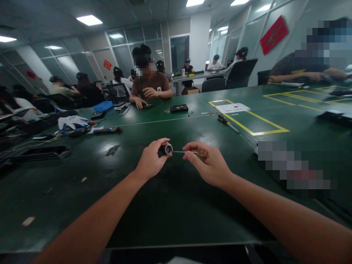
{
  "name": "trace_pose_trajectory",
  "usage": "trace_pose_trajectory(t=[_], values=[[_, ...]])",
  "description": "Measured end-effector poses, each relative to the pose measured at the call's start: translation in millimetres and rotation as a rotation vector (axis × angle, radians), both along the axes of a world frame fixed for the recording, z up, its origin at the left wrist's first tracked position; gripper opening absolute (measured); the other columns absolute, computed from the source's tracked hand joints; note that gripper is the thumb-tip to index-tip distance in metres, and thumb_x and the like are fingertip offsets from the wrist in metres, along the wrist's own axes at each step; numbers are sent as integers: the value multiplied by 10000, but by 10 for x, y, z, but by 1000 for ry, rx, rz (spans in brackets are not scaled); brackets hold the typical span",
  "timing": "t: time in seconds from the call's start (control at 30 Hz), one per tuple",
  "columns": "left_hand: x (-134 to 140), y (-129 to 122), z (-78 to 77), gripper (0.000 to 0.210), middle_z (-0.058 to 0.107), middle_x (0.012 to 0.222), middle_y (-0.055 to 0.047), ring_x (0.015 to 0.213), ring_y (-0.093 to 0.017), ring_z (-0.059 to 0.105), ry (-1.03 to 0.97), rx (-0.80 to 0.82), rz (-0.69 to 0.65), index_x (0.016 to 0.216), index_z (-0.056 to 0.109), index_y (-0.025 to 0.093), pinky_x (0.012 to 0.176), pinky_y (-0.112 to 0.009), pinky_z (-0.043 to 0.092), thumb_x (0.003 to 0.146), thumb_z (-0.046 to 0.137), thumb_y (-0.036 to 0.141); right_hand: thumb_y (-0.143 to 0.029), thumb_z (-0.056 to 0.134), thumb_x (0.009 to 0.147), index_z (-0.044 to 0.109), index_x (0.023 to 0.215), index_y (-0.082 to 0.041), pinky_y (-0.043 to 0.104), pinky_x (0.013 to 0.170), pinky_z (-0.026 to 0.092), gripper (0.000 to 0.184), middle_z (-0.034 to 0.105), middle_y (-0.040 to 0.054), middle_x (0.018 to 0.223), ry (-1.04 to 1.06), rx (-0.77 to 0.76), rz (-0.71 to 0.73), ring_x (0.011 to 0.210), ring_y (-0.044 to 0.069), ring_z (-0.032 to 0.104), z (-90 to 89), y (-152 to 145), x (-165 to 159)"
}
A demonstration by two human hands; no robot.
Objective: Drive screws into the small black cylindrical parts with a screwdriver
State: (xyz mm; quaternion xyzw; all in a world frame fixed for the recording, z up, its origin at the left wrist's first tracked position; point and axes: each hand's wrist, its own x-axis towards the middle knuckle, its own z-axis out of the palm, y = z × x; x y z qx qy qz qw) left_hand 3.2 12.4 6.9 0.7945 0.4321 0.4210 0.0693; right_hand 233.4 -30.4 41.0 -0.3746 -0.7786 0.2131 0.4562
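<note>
My left hand (152, 158) is closed around a small dark cylindrical part (167, 149), whose round silvery end faces me and slightly right. Between the fingers of my right hand (209, 163) is a screwdriver (202, 153) with an amber, see-through handle. Its thin shaft points left at the cylinder's open end; whether the tip touches it I cannot tell. Both hands are held above the green table (176, 205). Most of the cylinder's body is hidden by my left fingers.
A yellow-and-black screwdriver (228, 123) lies beyond my right hand, near yellow tape outlines and a white sheet (233, 107). White gloves (72, 123), a blue tray (103, 106) and cables are at left. Across the table, a person (151, 86) handles a small part beside a black device (179, 108).
</note>
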Motion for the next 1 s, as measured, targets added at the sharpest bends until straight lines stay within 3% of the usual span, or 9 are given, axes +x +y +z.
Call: trace_pose_trajectory(t=[0.17,0.7,1.0], values=[[16,-29,22,317,723,1059,-21,970,-201,683,6,-32,-2,1092,660,224,870,-357,529,814,777,126,-322,585,980,619,1042,-195,293,695,522,144,754,47,868,29,-51,11,778,192,731,-41,30,3],[34,-62,43,340,736,1070,-35,1001,-206,671,97,44,-26,1105,683,209,914,-358,540,802,762,77,-234,604,967,590,1040,-205,277,728,512,79,718,32,906,-107,79,26,779,166,694,-66,36,-25],[54,-55,33,307,755,1105,-37,1036,-212,664,154,70,-141,1117,703,213,946,-382,535,848,705,64,-240,595,981,644,1038,-192,316,798,507,89,732,67,946,-287,214,31,870,203,688,-57,16,-46]])
